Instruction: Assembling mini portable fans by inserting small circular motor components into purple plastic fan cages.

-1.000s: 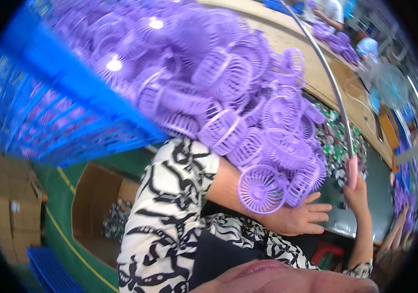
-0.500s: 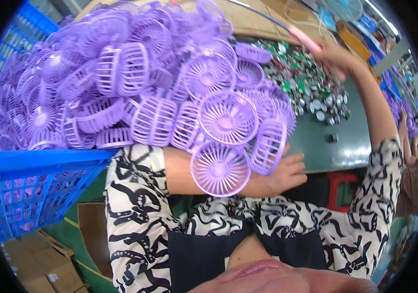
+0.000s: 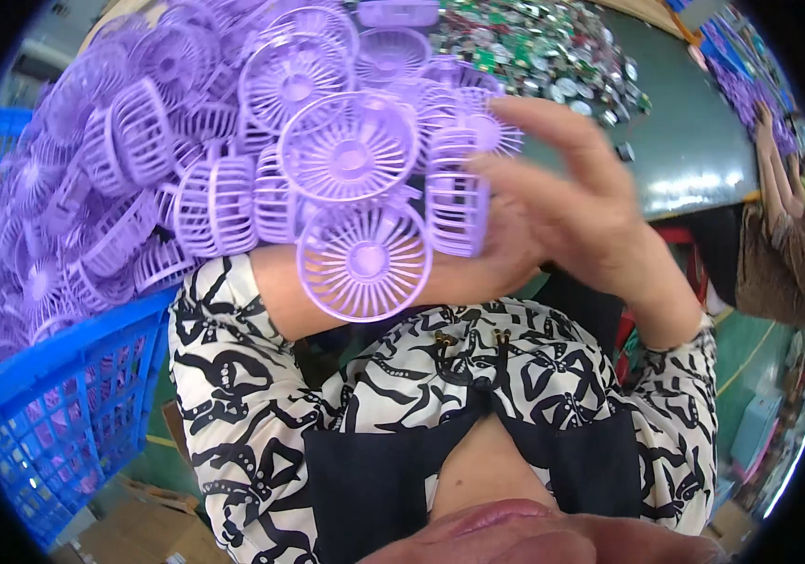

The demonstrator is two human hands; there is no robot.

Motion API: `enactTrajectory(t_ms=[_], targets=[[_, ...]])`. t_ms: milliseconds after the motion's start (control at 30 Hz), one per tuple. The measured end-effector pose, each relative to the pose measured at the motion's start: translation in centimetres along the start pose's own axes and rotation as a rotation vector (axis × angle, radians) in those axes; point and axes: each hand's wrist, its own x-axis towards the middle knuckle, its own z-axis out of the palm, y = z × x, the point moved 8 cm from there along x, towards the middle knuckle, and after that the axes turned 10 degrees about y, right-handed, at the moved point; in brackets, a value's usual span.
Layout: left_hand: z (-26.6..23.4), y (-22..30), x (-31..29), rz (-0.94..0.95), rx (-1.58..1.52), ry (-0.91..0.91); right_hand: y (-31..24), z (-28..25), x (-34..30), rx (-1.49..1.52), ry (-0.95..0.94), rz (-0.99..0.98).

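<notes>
Purple slatted fan guards (image 3: 351, 158) are heaped high on the left and spill over my left forearm, one round guard (image 3: 365, 258) resting in front of it. My left hand (image 3: 512, 252) lies beneath the right-hand edge of the heap, its fingers mostly hidden behind my right hand. Blurred by motion, my right hand (image 3: 576, 193) reaches over it with fingers apart and no tool in them. Its fingertips are at an upright guard (image 3: 457, 193) on the pile's edge; whether they touch it I cannot make out.
A blue plastic crate (image 3: 73, 395) stands at the left under the heap. Small circuit boards and motors (image 3: 553, 56) lie scattered on the green tabletop (image 3: 684, 141). Another person's arm (image 3: 773, 169) shows at the far right, and a red stool (image 3: 689, 254) stands below the table.
My right hand has come down from the far right to the guards and no longer holds the pink-handled tool. The view has shifted, and the heap appears further left and higher.
</notes>
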Motion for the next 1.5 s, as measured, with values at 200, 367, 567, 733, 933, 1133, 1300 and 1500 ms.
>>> enactTrajectory(t_ms=[200, 367, 567, 733, 933, 1133, 1300, 1500], targets=[[-3.1, 0.2, 1.1, 0.060, 0.095, 0.022, 1.7, 1.0, 1.0, -0.198, 0.207, -0.077], [-4.5, 1.0, 0.3, 0.154, -0.060, 0.123, 5.9, -4.3, -6.1, -0.328, 0.398, 0.508], [-4.3, 1.0, 2.7, 0.023, 0.294, 0.095, 9.3, -0.7, -12.4, -0.271, -0.170, 1.003], [-3.2, -1.0, 2.3, 0.034, 0.445, 0.043, 10.6, -5.9, -12.7, -0.196, 0.283, 0.984], [-4.8, -1.6, 2.8, -0.028, 0.463, 0.151, 14.5, -5.6, -13.1, -0.557, 0.054, 0.920], [-4.2, -0.4, 2.4, -0.040, 0.360, 0.082, 16.5, -7.9, -15.2, -0.300, 0.264, 1.110], [-3.4, -1.4, 1.4, 0.000, 0.370, 0.054, 15.9, -8.7, -15.8, -0.598, 0.078, 1.080], [-4.9, -1.9, 1.9, -0.017, 0.343, 0.205, 13.6, -8.3, -15.0, -0.701, -0.002, 0.969]])
